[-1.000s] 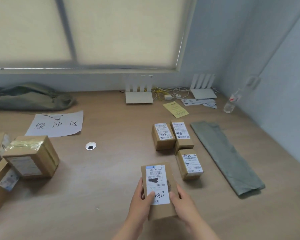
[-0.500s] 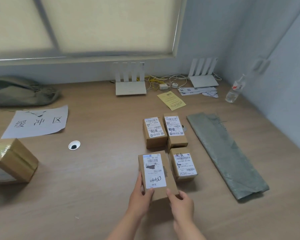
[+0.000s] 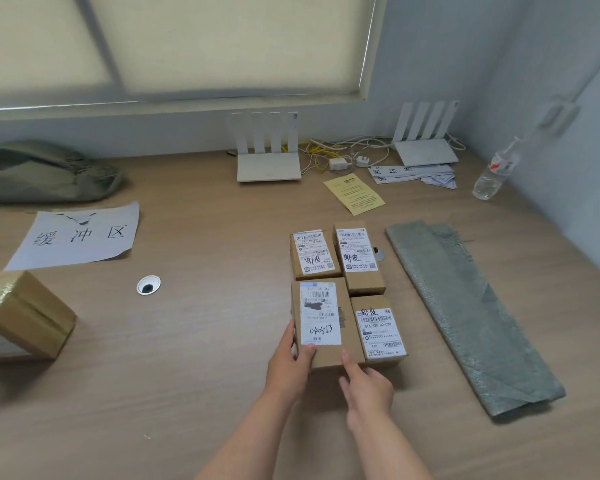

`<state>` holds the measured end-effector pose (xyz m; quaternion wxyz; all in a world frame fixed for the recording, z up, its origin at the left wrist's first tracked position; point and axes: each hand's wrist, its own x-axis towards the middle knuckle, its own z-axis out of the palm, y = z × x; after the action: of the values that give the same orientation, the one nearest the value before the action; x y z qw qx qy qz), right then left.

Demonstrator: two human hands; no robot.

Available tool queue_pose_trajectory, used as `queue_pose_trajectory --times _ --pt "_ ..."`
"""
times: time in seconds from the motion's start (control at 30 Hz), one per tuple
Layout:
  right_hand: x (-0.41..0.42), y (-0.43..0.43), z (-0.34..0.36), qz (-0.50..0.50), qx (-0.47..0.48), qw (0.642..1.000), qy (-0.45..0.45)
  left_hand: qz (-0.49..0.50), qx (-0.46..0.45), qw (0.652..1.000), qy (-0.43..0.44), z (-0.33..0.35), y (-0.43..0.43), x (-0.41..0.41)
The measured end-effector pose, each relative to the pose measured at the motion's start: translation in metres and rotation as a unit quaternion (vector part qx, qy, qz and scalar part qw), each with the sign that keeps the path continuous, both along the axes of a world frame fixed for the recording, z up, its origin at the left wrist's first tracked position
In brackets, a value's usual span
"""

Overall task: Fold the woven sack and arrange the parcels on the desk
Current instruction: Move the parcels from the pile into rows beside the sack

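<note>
The sack lies folded at 3 o'clock; my left hand grips the fourth box, my right hand presses it with fingers relaxed; the big box at 9 o'clock is not yet placed.

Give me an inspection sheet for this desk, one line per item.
Surface: wooden desk, grommet hole at left.
Job's things: folded woven sack lies flat at right; fourth parcel set beside three labelled parcels; larger box far left.
Clutter: paper sign, green bag, yellow slip, loose papers, water bottle.
Hands: left hand grips fourth parcel; right hand touches its near edge.
Cables: white and yellow tangle between two routers.
Surroundings: blinded window, grey walls.
</note>
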<state>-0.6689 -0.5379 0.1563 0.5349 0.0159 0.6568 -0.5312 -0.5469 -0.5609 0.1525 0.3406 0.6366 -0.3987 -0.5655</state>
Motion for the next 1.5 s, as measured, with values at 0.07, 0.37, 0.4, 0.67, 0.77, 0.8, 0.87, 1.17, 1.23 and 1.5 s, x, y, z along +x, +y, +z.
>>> queue_pose_trajectory --times 0.07,0.37,0.4,0.67,0.77,0.8,0.87,1.17,1.23,1.5 --pt "0.000 -0.002 0.000 -0.003 -0.003 1.000 -0.002 0.011 -0.001 1.000 0.000 0.001 -0.001 -0.001" --pt "0.015 0.019 0.003 -0.017 0.030 0.999 -0.007 0.028 0.019 0.997 -0.065 0.012 0.025 0.016" --pt "0.023 0.025 0.006 -0.015 0.040 0.999 -0.014 0.031 0.011 0.997 -0.066 0.013 0.032 0.023" --pt "0.100 0.066 0.026 0.164 0.001 0.986 -0.017 0.060 -0.046 0.997 -0.027 0.042 0.090 0.108" --pt "0.138 0.074 0.042 0.238 -0.055 0.970 -0.014 0.066 -0.060 0.996 -0.018 0.053 0.108 0.153" --pt "0.153 0.077 0.048 0.256 -0.069 0.964 -0.011 0.066 -0.065 0.996 -0.019 0.056 0.114 0.169" --pt "0.185 0.084 0.061 0.283 -0.090 0.955 -0.007 0.067 -0.072 0.995 -0.028 0.061 0.127 0.202" --pt "0.349 0.124 0.092 0.346 -0.126 0.930 -0.002 0.136 -0.086 0.986 -0.046 0.079 0.184 0.374" --pt "0.381 0.130 0.096 0.355 -0.127 0.926 -0.001 0.148 -0.085 0.984 -0.046 0.083 0.193 0.407" --pt "0.450 0.116 0.108 0.395 -0.132 0.909 0.019 0.167 -0.085 0.981 -0.047 0.091 0.186 0.484"
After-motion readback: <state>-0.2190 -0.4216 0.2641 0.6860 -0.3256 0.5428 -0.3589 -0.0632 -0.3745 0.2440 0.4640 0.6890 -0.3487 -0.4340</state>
